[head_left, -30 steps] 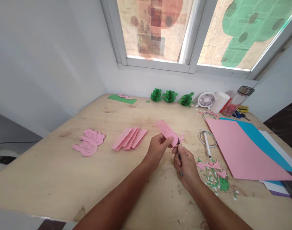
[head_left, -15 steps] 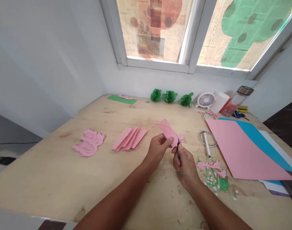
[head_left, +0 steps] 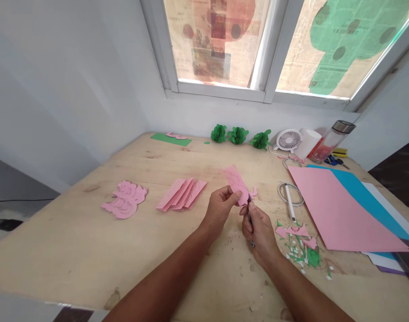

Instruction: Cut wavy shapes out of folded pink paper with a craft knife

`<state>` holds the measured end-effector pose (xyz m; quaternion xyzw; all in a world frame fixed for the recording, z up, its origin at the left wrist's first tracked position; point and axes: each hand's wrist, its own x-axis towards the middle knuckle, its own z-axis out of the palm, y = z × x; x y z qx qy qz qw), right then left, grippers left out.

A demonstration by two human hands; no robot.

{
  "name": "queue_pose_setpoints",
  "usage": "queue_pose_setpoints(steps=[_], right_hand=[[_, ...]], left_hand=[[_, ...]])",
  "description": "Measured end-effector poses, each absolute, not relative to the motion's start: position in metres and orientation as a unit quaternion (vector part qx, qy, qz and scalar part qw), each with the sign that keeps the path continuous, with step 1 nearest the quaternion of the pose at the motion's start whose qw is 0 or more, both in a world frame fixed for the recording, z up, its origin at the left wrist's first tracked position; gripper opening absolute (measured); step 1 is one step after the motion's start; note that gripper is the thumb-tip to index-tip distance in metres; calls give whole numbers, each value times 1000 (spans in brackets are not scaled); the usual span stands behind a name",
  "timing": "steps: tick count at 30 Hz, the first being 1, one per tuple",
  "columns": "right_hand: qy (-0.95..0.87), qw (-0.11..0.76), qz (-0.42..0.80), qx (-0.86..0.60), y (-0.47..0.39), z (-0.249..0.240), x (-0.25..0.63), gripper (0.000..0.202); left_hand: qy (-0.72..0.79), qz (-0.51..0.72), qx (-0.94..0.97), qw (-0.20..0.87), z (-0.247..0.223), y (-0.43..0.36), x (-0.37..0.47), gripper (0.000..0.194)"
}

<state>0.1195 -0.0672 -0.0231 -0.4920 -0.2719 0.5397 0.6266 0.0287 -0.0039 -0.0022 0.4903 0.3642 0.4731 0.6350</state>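
My left hand (head_left: 221, 208) pinches a pink paper strip (head_left: 235, 177) with curved lines drawn on it. In my right hand (head_left: 260, 226) is a dark cutting tool, apparently scissors (head_left: 250, 216), mostly hidden by the fingers. Its upper end meets the right edge of the strip, where a thin curled offcut (head_left: 254, 192) hangs. To the left lie folded pink strips (head_left: 181, 195) and, beyond them, a pile of scalloped pink cutouts (head_left: 125, 199).
Pink sheets (head_left: 342, 210) over blue and white ones, a white pen (head_left: 290, 203) and paper scraps (head_left: 305, 250) lie at right. Green paper shapes (head_left: 238, 135), a fan (head_left: 289, 140) and a glass bottle (head_left: 332, 142) stand along the wall.
The pink strip has turned slightly more upright, and its curled offcut has shifted a little. My right hand and the tool have moved slightly left.
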Motion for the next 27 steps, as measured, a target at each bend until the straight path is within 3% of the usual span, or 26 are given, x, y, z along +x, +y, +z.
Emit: queue_pose_setpoints(steps=[27], right_hand=[[-276, 618, 536, -505, -66, -24, 120, 39]], left_hand=[[364, 462, 491, 642, 1, -4, 27, 30]])
